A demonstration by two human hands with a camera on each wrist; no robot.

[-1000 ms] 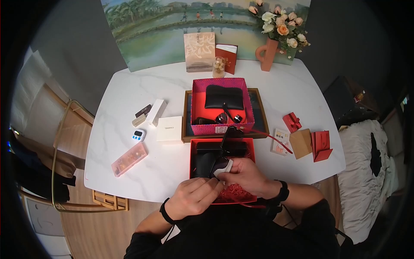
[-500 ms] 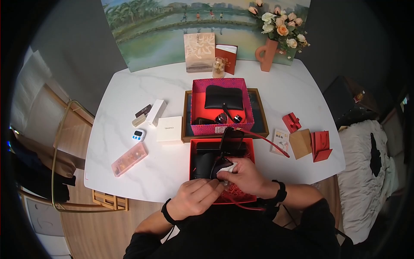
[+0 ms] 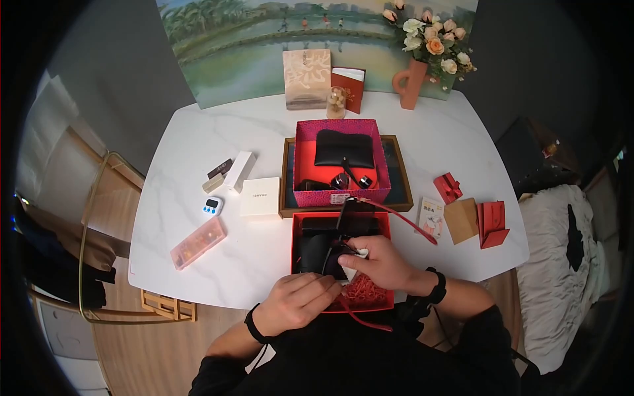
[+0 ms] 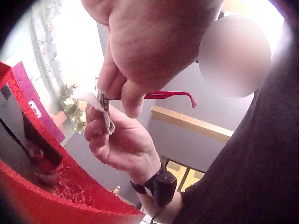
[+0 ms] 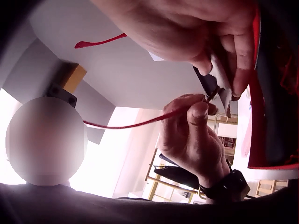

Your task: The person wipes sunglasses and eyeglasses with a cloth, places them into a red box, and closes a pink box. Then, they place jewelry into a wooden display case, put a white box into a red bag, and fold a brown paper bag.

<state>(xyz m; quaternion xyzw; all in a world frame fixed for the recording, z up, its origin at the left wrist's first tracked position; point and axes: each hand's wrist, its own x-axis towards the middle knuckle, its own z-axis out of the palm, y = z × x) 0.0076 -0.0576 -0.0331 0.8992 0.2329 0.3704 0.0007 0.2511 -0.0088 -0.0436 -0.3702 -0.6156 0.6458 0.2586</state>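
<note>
Dark sunglasses with red temples [image 3: 400,214] are held above an open red box [image 3: 388,264] lined with red shredded paper. My left hand [image 3: 300,303] pinches the frame near one hinge, where a temple [image 5: 135,125] runs off in the right wrist view. With thumb and fingers, my right hand [image 3: 383,264] grips a pale cloth [image 3: 361,253] folded round a lens; the same cloth [image 4: 106,116] shows between the fingers in the left wrist view. Inside the box lie a black case [image 3: 313,253] and a long black box [image 3: 318,227].
Behind stands a pink patterned box [image 3: 383,165] holding a black pouch [image 3: 343,149], on a framed tray [image 3: 403,173]. At left lie white boxes [image 3: 261,197], a timer [image 3: 212,206] and a pink case [image 3: 198,244]; at right, a red gift box [image 3: 448,187] and a red wallet [image 3: 491,224].
The right hand's thumb has shifted on the cloth and the wrist has moved slightly right. The sunglasses have turned a little, and their red temples have swung slightly lower.
</note>
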